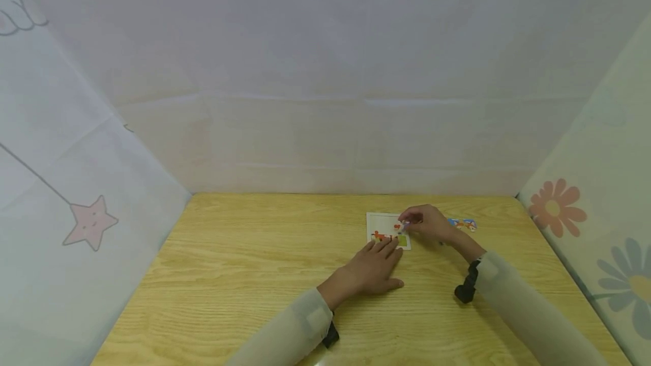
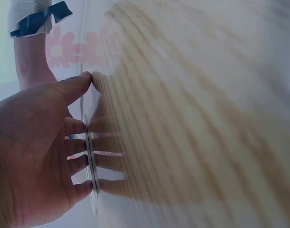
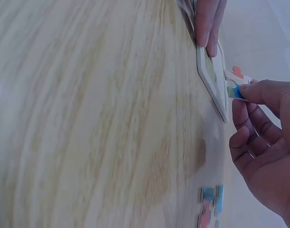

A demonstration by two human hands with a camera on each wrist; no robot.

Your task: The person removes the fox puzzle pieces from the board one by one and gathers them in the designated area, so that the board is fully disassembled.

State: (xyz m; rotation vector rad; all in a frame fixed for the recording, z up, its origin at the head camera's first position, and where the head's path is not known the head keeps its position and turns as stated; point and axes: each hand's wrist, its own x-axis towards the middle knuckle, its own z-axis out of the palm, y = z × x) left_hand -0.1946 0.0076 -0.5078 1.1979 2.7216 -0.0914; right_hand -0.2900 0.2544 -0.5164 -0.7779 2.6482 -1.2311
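Left hand (image 1: 375, 267) first: we find it palm down with fingers stretched out and thumb spread, fingertips resting on the near side of a white tray (image 1: 377, 223). Right hand (image 1: 427, 223) pinches a small puzzle piece (image 3: 236, 89) between thumb and fingers over the tray's right part; we make out orange-red, white, green and blue on it. We cannot tell whether the piece touches the tray floor. The tray lies flat on the wooden table, raised rim all round; inside, along the near side, we note a strip of picture in red and orange, with a green patch at the near right corner, and bare white behind. The left fingers cover some of that strip, so its full extent escapes us; the left wrist view gives the tray nearly edge-on. Right of the tray, directly on the table (image 1: 244, 264), lie loose pieces (image 1: 464, 224) in blue, orange and white, partly behind the right hand from the head camera and cut off at the bottom in the right wrist view; we cannot count them. Both pale sleeves (image 1: 529, 298) run out of frame. Beyond, a pale cloth (image 1: 285, 83) encloses the table.
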